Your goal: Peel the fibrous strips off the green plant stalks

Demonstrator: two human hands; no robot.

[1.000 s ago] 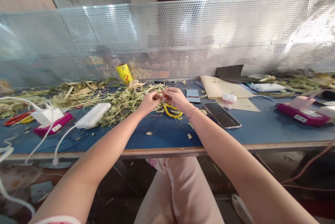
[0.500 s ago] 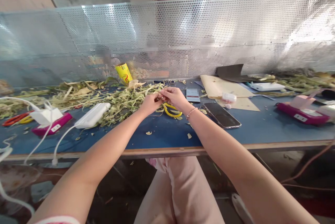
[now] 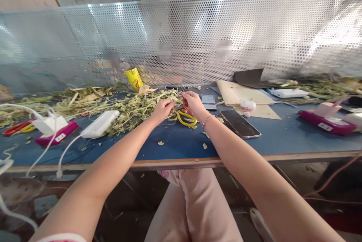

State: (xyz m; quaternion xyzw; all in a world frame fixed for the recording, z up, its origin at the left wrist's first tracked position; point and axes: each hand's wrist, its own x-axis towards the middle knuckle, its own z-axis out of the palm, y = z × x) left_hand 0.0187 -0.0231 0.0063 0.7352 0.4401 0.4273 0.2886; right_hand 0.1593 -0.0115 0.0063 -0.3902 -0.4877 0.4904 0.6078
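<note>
My left hand (image 3: pixel 163 111) is closed in a pinch at the right edge of a heap of dried, pale green plant stems and leaves (image 3: pixel 132 111). A short gap away, my right hand (image 3: pixel 194 103) also has its fingers pinched together. Whatever either hand holds is too small to make out. Scissors with yellow and red handles (image 3: pixel 187 124) lie on the blue table (image 3: pixel 172 147) just below the fingers, partly covered by my right hand. A small pale blue box (image 3: pixel 208 103) sits behind my right wrist.
A phone (image 3: pixel 240 123), an earbud case (image 3: pixel 247 105) and brown paper (image 3: pixel 243 94) lie to the right. On the left are a white power bank (image 3: pixel 100 124) and a magenta power strip (image 3: pixel 56 137) with cables. A yellow tube (image 3: pixel 134 78) leans near the perforated screen (image 3: pixel 192 38).
My hands, together before, have drawn apart, the right one shifting slightly right and up. The red handle of the scissors now shows between them.
</note>
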